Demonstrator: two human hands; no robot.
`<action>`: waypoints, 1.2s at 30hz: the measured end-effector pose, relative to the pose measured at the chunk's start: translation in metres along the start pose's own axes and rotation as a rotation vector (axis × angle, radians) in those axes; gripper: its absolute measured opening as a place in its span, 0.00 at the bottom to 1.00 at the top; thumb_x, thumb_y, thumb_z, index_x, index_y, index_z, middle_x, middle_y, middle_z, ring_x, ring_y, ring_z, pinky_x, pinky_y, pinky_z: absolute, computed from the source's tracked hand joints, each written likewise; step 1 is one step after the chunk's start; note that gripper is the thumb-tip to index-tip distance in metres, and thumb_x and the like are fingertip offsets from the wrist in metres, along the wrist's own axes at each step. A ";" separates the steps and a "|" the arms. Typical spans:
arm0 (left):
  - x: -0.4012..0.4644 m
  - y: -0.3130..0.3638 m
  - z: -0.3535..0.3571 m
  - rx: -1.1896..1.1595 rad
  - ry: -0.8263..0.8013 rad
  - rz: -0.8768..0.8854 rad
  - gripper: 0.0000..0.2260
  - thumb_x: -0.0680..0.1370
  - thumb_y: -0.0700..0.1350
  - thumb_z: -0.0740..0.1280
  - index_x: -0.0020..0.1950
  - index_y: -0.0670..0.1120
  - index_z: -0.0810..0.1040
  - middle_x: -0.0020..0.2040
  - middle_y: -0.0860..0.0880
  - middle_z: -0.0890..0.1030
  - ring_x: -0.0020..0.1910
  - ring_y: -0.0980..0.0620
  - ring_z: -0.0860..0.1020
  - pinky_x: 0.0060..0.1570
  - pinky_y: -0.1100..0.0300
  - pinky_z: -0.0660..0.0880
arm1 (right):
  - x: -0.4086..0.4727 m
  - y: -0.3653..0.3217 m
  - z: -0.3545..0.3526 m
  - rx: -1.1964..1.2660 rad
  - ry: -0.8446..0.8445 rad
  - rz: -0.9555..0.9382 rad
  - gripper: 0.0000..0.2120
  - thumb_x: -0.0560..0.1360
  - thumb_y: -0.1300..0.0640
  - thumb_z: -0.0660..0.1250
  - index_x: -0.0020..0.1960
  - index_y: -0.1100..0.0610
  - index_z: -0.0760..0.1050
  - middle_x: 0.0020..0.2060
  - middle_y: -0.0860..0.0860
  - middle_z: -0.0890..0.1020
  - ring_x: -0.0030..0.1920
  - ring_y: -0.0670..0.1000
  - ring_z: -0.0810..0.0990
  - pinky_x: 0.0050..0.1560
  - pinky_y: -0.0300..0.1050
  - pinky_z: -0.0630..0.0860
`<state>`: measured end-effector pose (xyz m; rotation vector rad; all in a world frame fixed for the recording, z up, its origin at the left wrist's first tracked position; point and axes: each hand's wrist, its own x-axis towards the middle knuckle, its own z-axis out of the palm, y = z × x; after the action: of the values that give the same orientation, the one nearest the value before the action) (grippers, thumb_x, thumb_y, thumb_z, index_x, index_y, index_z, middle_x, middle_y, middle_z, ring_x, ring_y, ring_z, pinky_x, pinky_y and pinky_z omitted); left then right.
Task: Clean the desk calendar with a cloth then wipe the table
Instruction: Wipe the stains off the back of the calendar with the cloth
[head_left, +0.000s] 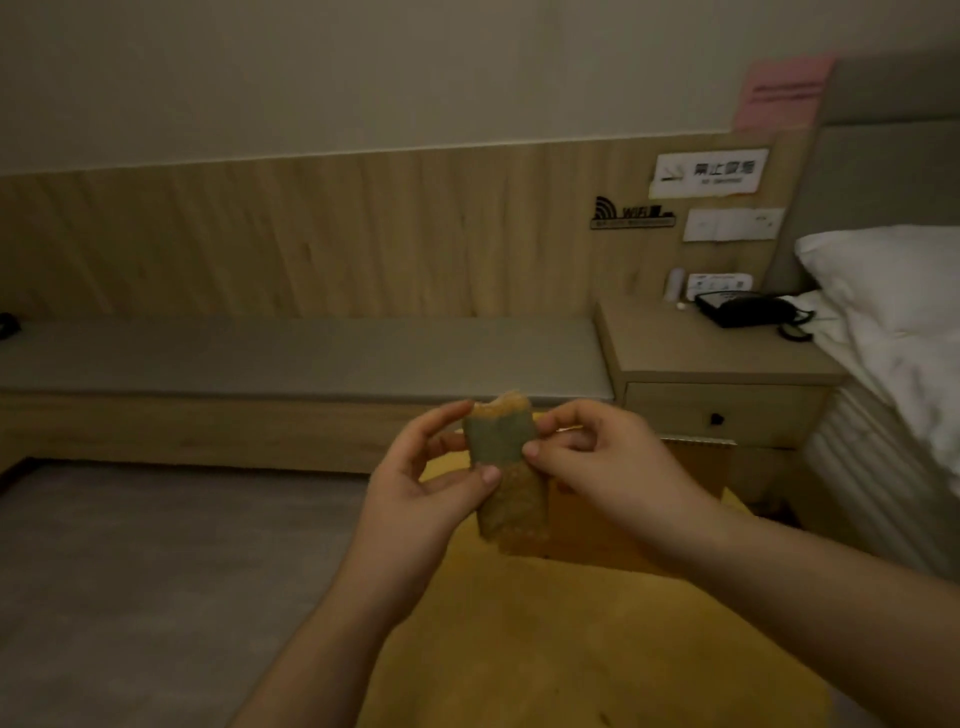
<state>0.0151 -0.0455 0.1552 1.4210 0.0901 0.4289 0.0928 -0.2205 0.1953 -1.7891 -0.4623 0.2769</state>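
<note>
Both hands hold a small folded cloth (501, 441), grey-green on one face and orange on the other, in the air above a yellow table (519, 649). My left hand (431, 483) pinches the cloth's left edge between thumb and fingers. My right hand (602, 457) pinches its right edge with curled fingers. The lower orange part of the cloth hangs down between the hands. No desk calendar shows in the head view.
A brown cardboard box (649, 499) stands behind the hands on the yellow table. At the right are a wooden nightstand (717, 358) with a black telephone (748, 307) and a bed with a white pillow (893, 275). A long grey bench (291, 353) runs along the wood-panelled wall.
</note>
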 end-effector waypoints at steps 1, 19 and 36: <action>-0.002 0.006 0.009 0.017 -0.071 -0.005 0.26 0.72 0.31 0.77 0.64 0.56 0.83 0.57 0.51 0.85 0.51 0.45 0.87 0.46 0.55 0.83 | -0.008 -0.003 -0.012 0.049 0.024 0.006 0.09 0.77 0.58 0.75 0.55 0.53 0.79 0.37 0.50 0.87 0.40 0.44 0.85 0.41 0.38 0.80; -0.012 -0.044 0.061 0.201 -0.264 -0.136 0.11 0.73 0.52 0.77 0.53 0.49 0.87 0.49 0.50 0.88 0.51 0.52 0.85 0.46 0.62 0.80 | -0.058 0.078 -0.059 -0.091 0.071 -0.068 0.08 0.76 0.57 0.77 0.51 0.47 0.81 0.44 0.40 0.86 0.44 0.42 0.85 0.40 0.35 0.80; 0.073 -0.114 0.040 0.232 0.111 -0.209 0.13 0.87 0.50 0.57 0.54 0.51 0.80 0.45 0.56 0.85 0.43 0.61 0.82 0.46 0.55 0.73 | -0.050 0.107 -0.082 0.275 0.200 0.107 0.10 0.81 0.59 0.69 0.51 0.45 0.85 0.46 0.48 0.88 0.45 0.53 0.88 0.39 0.48 0.85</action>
<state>0.1214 -0.0686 0.0651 1.5963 0.3854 0.3311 0.1002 -0.3366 0.1111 -1.5547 -0.1767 0.2218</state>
